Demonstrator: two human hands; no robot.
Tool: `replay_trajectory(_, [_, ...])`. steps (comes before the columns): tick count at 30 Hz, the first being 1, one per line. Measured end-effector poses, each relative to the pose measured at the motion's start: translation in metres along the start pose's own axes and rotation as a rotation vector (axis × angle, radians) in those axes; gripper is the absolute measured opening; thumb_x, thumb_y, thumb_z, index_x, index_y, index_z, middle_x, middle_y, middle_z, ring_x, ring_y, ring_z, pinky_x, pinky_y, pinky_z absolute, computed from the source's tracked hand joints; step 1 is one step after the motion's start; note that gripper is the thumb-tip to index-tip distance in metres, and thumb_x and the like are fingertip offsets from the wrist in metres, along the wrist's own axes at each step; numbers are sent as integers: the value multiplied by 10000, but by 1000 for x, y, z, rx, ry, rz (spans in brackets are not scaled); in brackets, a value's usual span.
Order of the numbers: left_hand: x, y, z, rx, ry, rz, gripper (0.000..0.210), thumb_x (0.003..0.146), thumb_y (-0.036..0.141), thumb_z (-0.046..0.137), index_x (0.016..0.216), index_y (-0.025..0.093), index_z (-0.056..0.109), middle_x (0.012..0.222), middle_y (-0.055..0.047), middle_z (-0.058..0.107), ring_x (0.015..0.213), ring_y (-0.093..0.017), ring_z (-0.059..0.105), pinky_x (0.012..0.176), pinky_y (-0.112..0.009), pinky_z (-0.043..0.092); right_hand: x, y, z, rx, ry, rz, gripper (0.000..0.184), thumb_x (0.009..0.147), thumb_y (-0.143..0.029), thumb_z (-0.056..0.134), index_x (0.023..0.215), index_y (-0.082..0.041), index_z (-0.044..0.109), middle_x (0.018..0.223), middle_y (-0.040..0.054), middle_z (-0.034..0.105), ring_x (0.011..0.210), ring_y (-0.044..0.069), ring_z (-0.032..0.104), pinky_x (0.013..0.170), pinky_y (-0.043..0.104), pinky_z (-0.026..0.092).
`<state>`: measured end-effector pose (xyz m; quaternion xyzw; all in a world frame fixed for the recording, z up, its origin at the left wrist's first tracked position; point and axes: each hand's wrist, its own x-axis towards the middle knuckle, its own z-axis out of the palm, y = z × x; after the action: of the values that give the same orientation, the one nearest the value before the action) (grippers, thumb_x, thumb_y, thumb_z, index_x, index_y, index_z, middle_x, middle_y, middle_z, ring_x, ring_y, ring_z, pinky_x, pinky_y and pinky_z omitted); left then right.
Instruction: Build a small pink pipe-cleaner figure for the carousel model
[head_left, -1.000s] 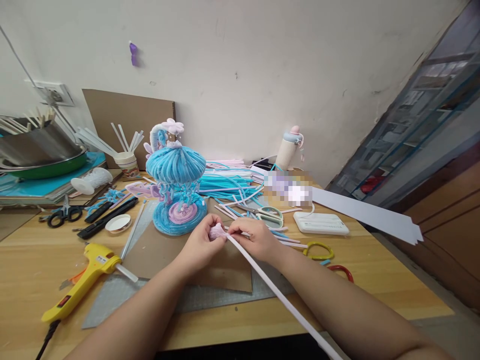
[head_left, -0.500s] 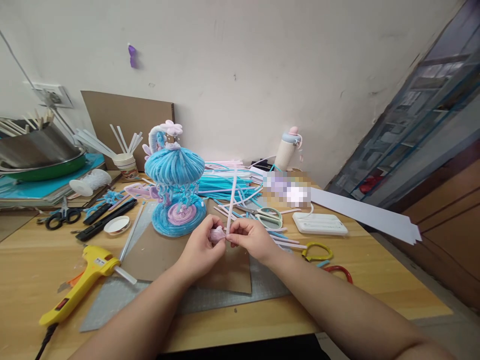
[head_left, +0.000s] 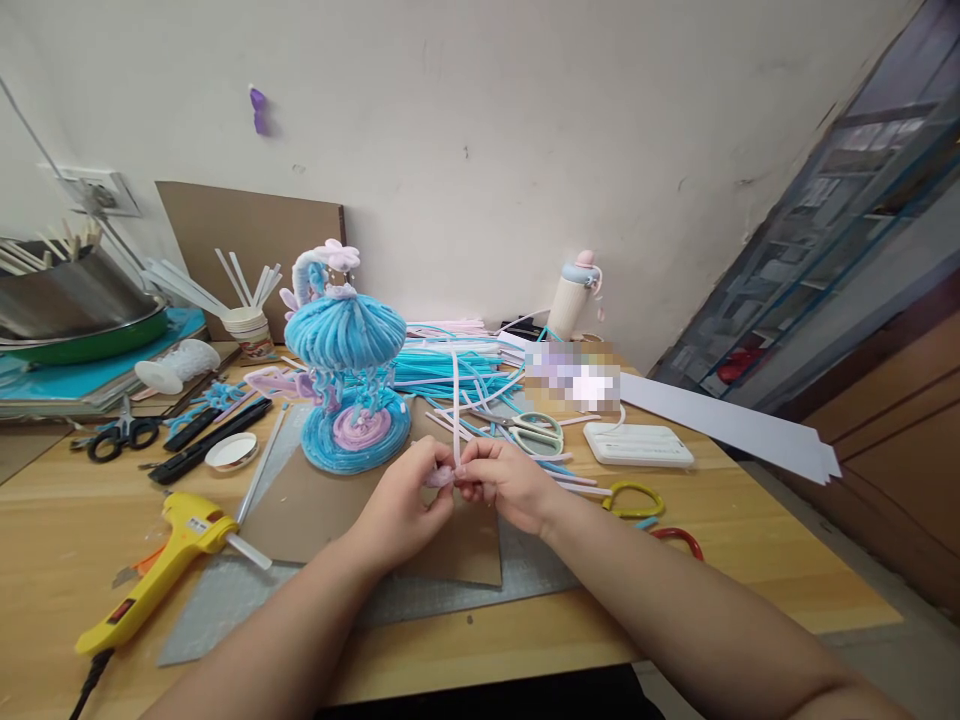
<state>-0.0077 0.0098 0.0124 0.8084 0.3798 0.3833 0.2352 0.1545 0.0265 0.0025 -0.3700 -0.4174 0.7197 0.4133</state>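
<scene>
My left hand (head_left: pixel 409 500) is closed around a small pale pink bundle of pipe cleaner (head_left: pixel 440 477), mostly hidden by the fingers. From it a light pink pipe cleaner stem (head_left: pixel 456 405) rises upright. My right hand (head_left: pixel 506 482) pinches the pipe cleaner near the stem's base, its fingertips touching the left ones. Both hands are just above a brown cardboard sheet (head_left: pixel 322 515). Behind them to the left stands a blue fuzzy jellyfish-like lamp shape (head_left: pixel 345 332) on a round blue and pink coiled base (head_left: pixel 315 440).
A yellow glue gun (head_left: pixel 187 525) lies at the left, near black scissors (head_left: pixel 124 437). Blue and pink pipe cleaners (head_left: pixel 457 378) are piled behind the hands. Green-handled scissors (head_left: pixel 541 434), a white power bank (head_left: pixel 637 446) and yellow-handled tool (head_left: pixel 636 500) lie right. A bottle (head_left: pixel 571 300) stands behind.
The right fingers have shifted slightly and curled in closer at the base of the stem. The upright pipe cleaner tilted right before; now it stands nearly straight. The view has shifted slightly.
</scene>
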Motion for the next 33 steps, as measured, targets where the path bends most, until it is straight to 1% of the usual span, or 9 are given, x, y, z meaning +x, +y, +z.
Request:
replay_trajectory(6, [-2,3,-2,-39,-68,87,228,699,24,474,824,214,475,808,-10,556,735,-143,502,681,-255,396,-6,-9,2,136,-78,213,176,565,-107,630,648,-158,483,562,-42,562,458,46,469,444,151,304])
replay_trajectory(14, [-2,4,0,-121,-63,178,237,685,-3,482,782,210,445,803,-17,558,789,-158,521,722,-283,420,-5,-7,3,213,-83,183,279,474,-26,522,676,-187,417,507,-74,475,421,59,426,374,146,216])
replay_trajectory(18, [-2,3,0,-91,-23,171,249,700,-1,494,846,201,513,825,-24,570,789,-155,525,712,-280,420,-4,-7,1,270,-108,180,290,518,-29,608,699,-177,437,595,-55,524,465,50,470,408,132,252])
replay_trajectory(21, [-1,0,0,-94,45,130,230,736,32,521,895,196,547,848,-32,574,796,-156,536,716,-279,423,-6,-9,1,267,-143,113,278,580,-84,687,755,-167,487,666,-35,551,512,42,498,452,128,297])
replay_trajectory(24, [0,-2,0,-162,98,73,173,770,73,541,894,193,556,849,-34,572,784,-154,547,702,-270,422,-7,-10,1,181,-178,6,222,680,-198,686,814,-176,511,649,-30,545,505,52,481,483,157,328])
replay_trajectory(26, [-1,-2,-1,-239,125,32,141,787,95,548,887,193,561,843,-33,567,777,-152,546,692,-264,417,-9,-10,1,29,-160,-128,160,783,-304,606,856,-190,523,634,-24,534,504,73,463,496,191,344])
replay_trajectory(28, [-1,-1,-2,-344,139,2,107,794,115,561,871,191,567,843,-31,555,791,-154,536,699,-261,411,-10,-11,1,-249,-94,-378,167,832,-349,548,901,-198,558,716,7,556,604,111,502,568,240,393])
replay_trajectory(31, [0,1,-2,-543,129,-60,61,790,155,599,835,189,574,845,-21,514,789,-145,504,697,-252,411,-14,-14,-1,-749,-18,-813,170,808,-314,606,937,-205,615,953,62,582,905,188,530,816,347,406])
replay_trajectory(33, [0,3,-1,-715,83,-126,63,794,185,608,843,194,568,857,-12,489,760,-132,488,676,-248,421,-16,-16,-1,-935,-16,-973,117,824,-270,600,922,-211,621,984,68,601,961,202,529,880,380,379])
